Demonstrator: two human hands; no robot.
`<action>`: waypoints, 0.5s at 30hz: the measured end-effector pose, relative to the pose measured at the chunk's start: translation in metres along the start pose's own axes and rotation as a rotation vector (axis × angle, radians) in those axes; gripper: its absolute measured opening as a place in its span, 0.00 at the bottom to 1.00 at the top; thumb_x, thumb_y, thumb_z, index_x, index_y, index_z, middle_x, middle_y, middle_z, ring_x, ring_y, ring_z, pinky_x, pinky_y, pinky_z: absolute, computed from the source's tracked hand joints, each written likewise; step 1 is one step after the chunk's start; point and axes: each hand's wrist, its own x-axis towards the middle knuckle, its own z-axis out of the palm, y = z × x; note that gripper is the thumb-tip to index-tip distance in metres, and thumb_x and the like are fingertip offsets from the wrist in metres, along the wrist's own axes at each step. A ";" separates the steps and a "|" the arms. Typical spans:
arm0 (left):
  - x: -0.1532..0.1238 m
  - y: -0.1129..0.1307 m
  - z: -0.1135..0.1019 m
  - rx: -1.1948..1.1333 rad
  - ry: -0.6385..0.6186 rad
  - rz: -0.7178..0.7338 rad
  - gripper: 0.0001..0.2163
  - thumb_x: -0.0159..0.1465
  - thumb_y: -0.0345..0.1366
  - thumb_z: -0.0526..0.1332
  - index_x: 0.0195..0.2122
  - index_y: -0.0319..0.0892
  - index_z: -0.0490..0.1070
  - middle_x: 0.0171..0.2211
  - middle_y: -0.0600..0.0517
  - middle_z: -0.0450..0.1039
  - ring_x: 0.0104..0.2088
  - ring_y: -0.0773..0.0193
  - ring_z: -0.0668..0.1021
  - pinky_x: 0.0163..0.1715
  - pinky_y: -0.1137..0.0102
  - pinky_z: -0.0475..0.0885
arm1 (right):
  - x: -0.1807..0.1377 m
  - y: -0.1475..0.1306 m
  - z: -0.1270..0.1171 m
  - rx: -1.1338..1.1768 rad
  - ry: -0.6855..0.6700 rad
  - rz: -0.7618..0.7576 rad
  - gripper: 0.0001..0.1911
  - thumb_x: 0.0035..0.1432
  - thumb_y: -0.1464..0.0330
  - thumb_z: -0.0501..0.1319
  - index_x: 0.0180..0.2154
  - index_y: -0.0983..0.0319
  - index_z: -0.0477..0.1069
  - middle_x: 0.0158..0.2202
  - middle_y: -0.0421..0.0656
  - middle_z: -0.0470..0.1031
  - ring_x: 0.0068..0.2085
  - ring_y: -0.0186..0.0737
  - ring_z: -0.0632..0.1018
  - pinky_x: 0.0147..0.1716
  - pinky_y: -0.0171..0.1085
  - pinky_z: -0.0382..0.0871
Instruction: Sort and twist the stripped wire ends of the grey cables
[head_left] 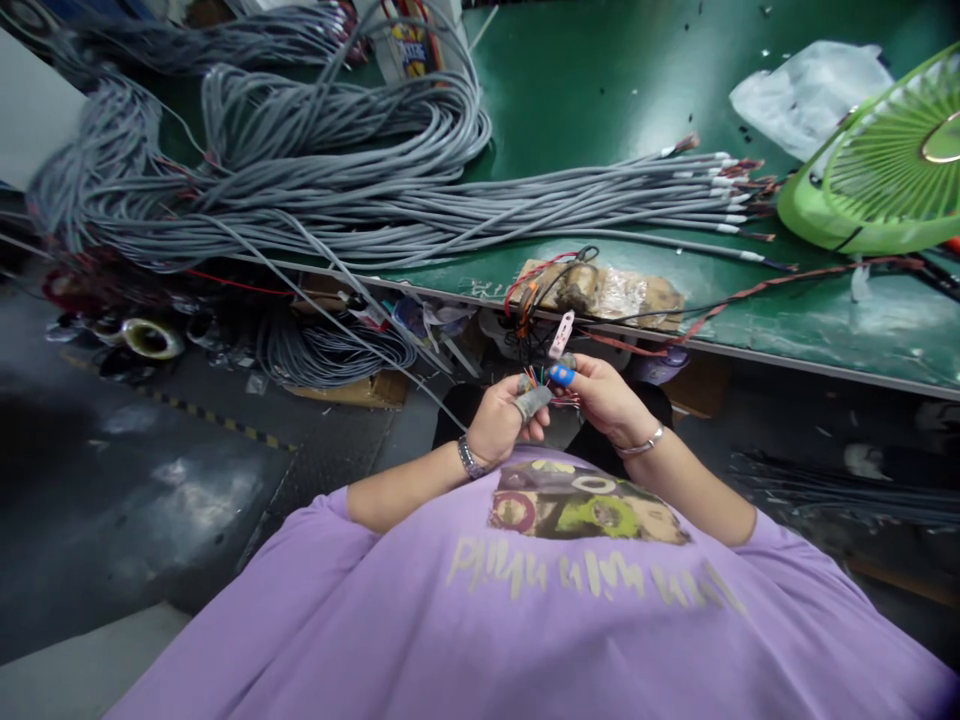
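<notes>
My left hand [504,418] and my right hand [604,398] meet close together below the green bench's front edge, above my lap. Both are closed in a pinch on the fanned end of a grey cable [315,262], where thin coloured wires [541,378] stick up between the fingers. A grey finger cot covers a left finger and a blue one [562,375] covers a right fingertip. The cable runs up and left from my hands to the pile on the bench. A small white-pink tag [561,334] hangs just above my hands.
A large bundle of grey cables [330,160] covers the left of the green bench [615,90]; their stripped ends [731,190] lie near a green fan [885,170]. A plastic bag [810,95], a wrapped brown block [607,288], tape rolls [152,338] and coiled cables [330,350] under the bench.
</notes>
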 end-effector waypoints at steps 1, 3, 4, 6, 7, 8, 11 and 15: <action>0.000 0.000 0.000 -0.010 0.008 -0.001 0.15 0.54 0.47 0.67 0.28 0.40 0.67 0.19 0.57 0.72 0.13 0.74 0.71 0.12 0.79 0.57 | -0.001 0.001 0.000 -0.004 0.008 -0.013 0.24 0.38 0.54 0.76 0.24 0.63 0.68 0.20 0.35 0.68 0.21 0.27 0.64 0.23 0.32 0.58; 0.000 0.001 0.001 -0.021 0.014 -0.004 0.16 0.54 0.47 0.68 0.27 0.40 0.66 0.19 0.57 0.72 0.13 0.73 0.71 0.12 0.79 0.57 | -0.002 0.002 0.000 -0.007 0.015 -0.025 0.23 0.40 0.54 0.75 0.25 0.63 0.68 0.20 0.35 0.69 0.21 0.28 0.65 0.23 0.32 0.59; 0.000 0.002 0.001 -0.028 0.014 -0.003 0.16 0.53 0.47 0.68 0.27 0.40 0.66 0.19 0.57 0.72 0.13 0.73 0.71 0.12 0.79 0.57 | -0.002 0.003 -0.001 -0.001 0.014 -0.026 0.23 0.40 0.55 0.75 0.25 0.63 0.68 0.20 0.35 0.69 0.21 0.28 0.65 0.23 0.32 0.60; -0.001 0.003 0.001 -0.049 0.001 0.000 0.17 0.53 0.48 0.68 0.27 0.40 0.65 0.19 0.57 0.72 0.13 0.73 0.71 0.12 0.78 0.57 | 0.000 0.004 -0.005 0.037 0.009 -0.015 0.22 0.41 0.55 0.75 0.26 0.62 0.68 0.21 0.36 0.69 0.22 0.28 0.66 0.23 0.32 0.61; -0.001 0.004 0.001 -0.064 -0.012 0.001 0.17 0.53 0.49 0.68 0.27 0.40 0.65 0.19 0.57 0.72 0.13 0.73 0.71 0.12 0.78 0.57 | 0.002 0.005 -0.008 0.070 0.012 -0.004 0.22 0.42 0.55 0.74 0.26 0.62 0.68 0.21 0.36 0.69 0.22 0.28 0.66 0.23 0.32 0.62; -0.001 0.005 0.002 -0.080 -0.028 0.003 0.18 0.53 0.49 0.68 0.27 0.40 0.65 0.19 0.57 0.72 0.13 0.74 0.70 0.11 0.78 0.57 | 0.004 0.005 -0.011 0.106 0.016 0.012 0.23 0.43 0.53 0.73 0.26 0.62 0.67 0.21 0.36 0.69 0.22 0.29 0.67 0.23 0.32 0.63; 0.000 0.009 0.004 -0.126 -0.065 -0.001 0.19 0.52 0.50 0.68 0.28 0.41 0.65 0.19 0.58 0.72 0.12 0.74 0.69 0.11 0.78 0.57 | 0.014 0.004 -0.017 0.185 0.002 0.072 0.26 0.47 0.45 0.67 0.29 0.61 0.69 0.23 0.39 0.71 0.22 0.30 0.68 0.23 0.33 0.65; 0.003 0.015 0.010 -0.146 -0.086 -0.009 0.19 0.51 0.50 0.69 0.30 0.41 0.66 0.19 0.58 0.71 0.12 0.74 0.69 0.11 0.78 0.56 | 0.021 -0.003 -0.013 0.114 -0.069 0.010 0.30 0.46 0.41 0.66 0.32 0.62 0.71 0.24 0.39 0.71 0.22 0.30 0.67 0.22 0.32 0.62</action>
